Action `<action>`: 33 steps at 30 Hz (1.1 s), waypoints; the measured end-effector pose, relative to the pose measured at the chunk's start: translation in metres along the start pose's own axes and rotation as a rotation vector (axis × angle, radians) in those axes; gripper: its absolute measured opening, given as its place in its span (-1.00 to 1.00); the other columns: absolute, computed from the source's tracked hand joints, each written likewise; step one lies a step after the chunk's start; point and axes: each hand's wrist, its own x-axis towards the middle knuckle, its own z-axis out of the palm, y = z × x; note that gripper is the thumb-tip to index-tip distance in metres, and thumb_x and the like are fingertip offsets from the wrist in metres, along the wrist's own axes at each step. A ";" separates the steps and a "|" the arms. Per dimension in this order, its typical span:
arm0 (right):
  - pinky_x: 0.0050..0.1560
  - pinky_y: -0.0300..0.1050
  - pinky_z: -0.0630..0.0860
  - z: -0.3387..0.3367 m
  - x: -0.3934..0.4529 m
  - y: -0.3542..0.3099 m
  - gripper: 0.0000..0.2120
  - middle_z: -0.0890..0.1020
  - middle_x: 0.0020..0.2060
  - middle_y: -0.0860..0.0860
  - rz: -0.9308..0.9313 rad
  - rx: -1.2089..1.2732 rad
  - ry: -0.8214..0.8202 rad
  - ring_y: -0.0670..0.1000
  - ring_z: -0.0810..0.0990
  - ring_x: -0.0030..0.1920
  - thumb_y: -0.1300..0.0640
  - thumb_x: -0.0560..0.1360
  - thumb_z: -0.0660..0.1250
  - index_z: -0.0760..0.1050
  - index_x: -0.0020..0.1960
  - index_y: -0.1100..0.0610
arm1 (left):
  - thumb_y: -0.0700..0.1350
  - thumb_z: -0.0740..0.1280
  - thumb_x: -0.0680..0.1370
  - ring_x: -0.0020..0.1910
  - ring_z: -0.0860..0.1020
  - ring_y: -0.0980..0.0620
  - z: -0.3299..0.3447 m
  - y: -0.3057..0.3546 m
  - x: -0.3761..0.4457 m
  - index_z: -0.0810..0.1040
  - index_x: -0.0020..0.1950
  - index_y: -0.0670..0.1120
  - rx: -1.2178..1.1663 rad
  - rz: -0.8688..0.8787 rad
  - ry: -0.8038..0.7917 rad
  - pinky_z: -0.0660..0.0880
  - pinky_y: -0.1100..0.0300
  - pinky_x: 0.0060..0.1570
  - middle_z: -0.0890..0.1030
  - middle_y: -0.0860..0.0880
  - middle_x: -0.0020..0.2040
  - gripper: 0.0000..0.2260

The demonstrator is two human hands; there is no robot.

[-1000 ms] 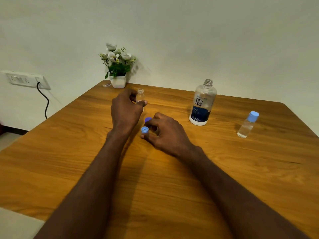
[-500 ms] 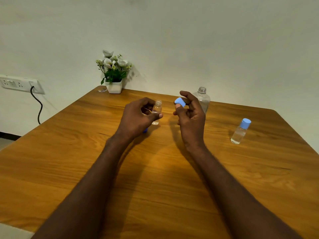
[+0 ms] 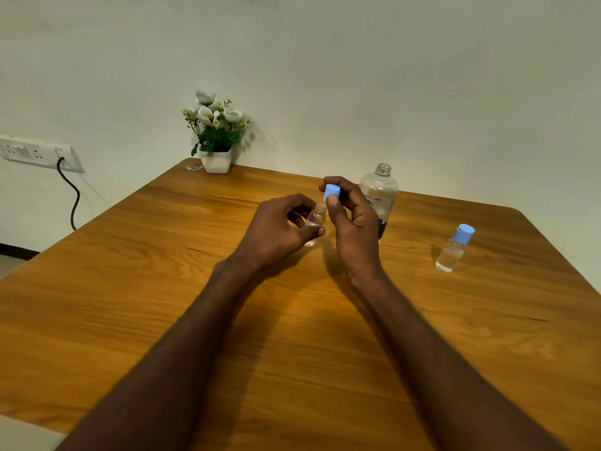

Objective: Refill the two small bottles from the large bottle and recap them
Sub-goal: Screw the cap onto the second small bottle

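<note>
— What colour is the cap (image 3: 332, 192) above the uncapped small bottle (image 3: 316, 218)?
— Light blue, like the cap on the second small bottle (image 3: 454, 248), right of the large bottle (image 3: 379, 193). All three bottles are clear.
— And the desk (image 3: 162, 288)?
— Honey-brown wood with darker grain streaks. Behind the large bottle to its left, a white pot (image 3: 216, 161) with white flowers and green leaves.

Small clear bottle (image 3: 314, 219) uncapped, threaded neck bare, held upright-ish at centre, some liquid inside. Blue cap (image 3: 331, 192) just above it at 1 o'clock, apart from neck. Large clear bottle (image 3: 380, 193) upright, uncapped, at 2 o'clock, partly hidden. Second small bottle (image 3: 454, 248), blue cap on, upright, well apart at 3 o'clock.
</note>
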 end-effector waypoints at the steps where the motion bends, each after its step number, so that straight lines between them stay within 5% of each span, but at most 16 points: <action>1: 0.07 -0.45 0.50 0.000 0.000 0.000 -0.75 0.66 0.17 -0.10 0.009 0.003 0.005 -0.24 0.58 0.19 0.26 0.65 0.33 0.60 0.26 0.03 | -0.06 0.60 0.46 -0.09 0.66 0.12 0.001 0.000 0.000 0.69 0.13 -0.05 -0.001 0.000 -0.004 0.57 0.18 -0.14 0.73 0.10 -0.01 -0.72; 5: -0.01 -0.42 0.53 -0.002 -0.002 0.001 -0.70 0.66 0.18 -0.04 0.017 -0.012 -0.005 -0.14 0.61 0.18 0.29 0.59 0.41 0.64 0.23 -0.01 | -0.06 0.59 0.47 -0.09 0.66 0.16 0.001 0.002 0.000 0.69 0.15 -0.04 0.002 0.016 0.004 0.58 0.20 -0.14 0.71 0.15 -0.04 -0.72; 12: -0.02 -0.41 0.54 -0.002 -0.002 0.004 -0.72 0.66 0.16 -0.02 0.011 -0.054 -0.009 -0.28 0.60 0.09 0.25 0.60 0.41 0.61 0.24 -0.04 | -0.06 0.60 0.47 -0.08 0.66 0.17 0.001 0.000 0.000 0.70 0.17 -0.04 0.000 0.017 0.032 0.50 0.38 -0.20 0.70 0.17 -0.03 -0.70; 16: 0.18 0.00 0.65 -0.005 0.001 0.009 -0.77 0.69 0.15 -0.06 0.032 -0.040 0.007 -0.04 0.65 0.18 0.20 0.62 0.39 0.64 0.24 -0.01 | -0.09 0.60 0.46 -0.07 0.67 0.15 0.001 0.001 0.001 0.71 0.17 -0.05 -0.018 0.001 0.038 0.46 0.48 -0.21 0.70 0.18 -0.04 -0.70; 21: 0.12 0.30 0.65 -0.005 0.002 0.013 -0.80 0.70 0.11 -0.05 0.060 0.017 0.018 0.09 0.67 0.17 0.10 0.65 0.37 0.66 0.24 0.05 | -0.10 0.61 0.45 -0.07 0.68 0.10 0.002 0.000 0.002 0.71 0.14 -0.06 -0.044 -0.009 0.041 0.48 0.43 -0.22 0.72 0.14 -0.04 -0.71; 29: 0.10 0.30 0.66 -0.005 0.002 0.014 -0.84 0.72 0.08 0.01 0.061 -0.011 0.015 0.11 0.69 0.14 0.14 0.61 0.42 0.65 0.17 0.00 | -0.14 0.60 0.45 -0.07 0.68 0.11 0.002 0.002 0.001 0.70 0.15 -0.09 -0.072 -0.008 0.032 0.45 0.47 -0.22 0.72 0.12 -0.05 -0.72; 33: -0.08 0.03 0.71 -0.007 0.001 0.009 -0.72 0.69 -0.01 0.09 0.044 0.037 0.025 0.05 0.72 0.03 0.21 0.58 0.46 0.53 0.26 0.20 | -0.14 0.61 0.45 -0.07 0.68 0.09 0.002 0.001 0.001 0.71 0.14 -0.07 -0.070 -0.002 0.040 0.44 0.47 -0.24 0.72 0.13 -0.05 -0.72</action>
